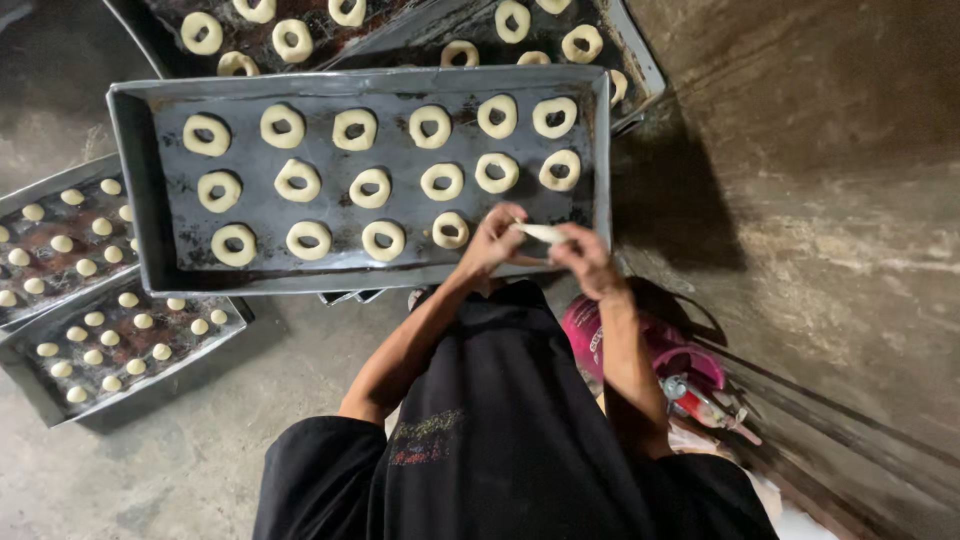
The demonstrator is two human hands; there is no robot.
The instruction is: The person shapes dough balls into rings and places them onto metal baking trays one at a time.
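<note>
- Head view: both hands met over the near right corner of the large dark baking tray [135,190]. The left hand [490,243] and the right hand [585,258] each pinched an end of a short pale dough strip [542,233], fingers curled shut on it, held just above the tray's near edge.
- The tray carried three rows of dough rings; the nearest ring [450,230] lay just beside the left hand (its near edge partly hidden by the fingers).
- Behind it, two more trays of rings [290,40] sat partly tucked under the large tray's far rim.
- To the left, on the concrete floor [180,460], two trays of small dough balls [110,345] lay well apart from the hands.
- Under the right forearm sat a pink container [590,325], partly blocked by the arm and the black garment [500,430].
</note>
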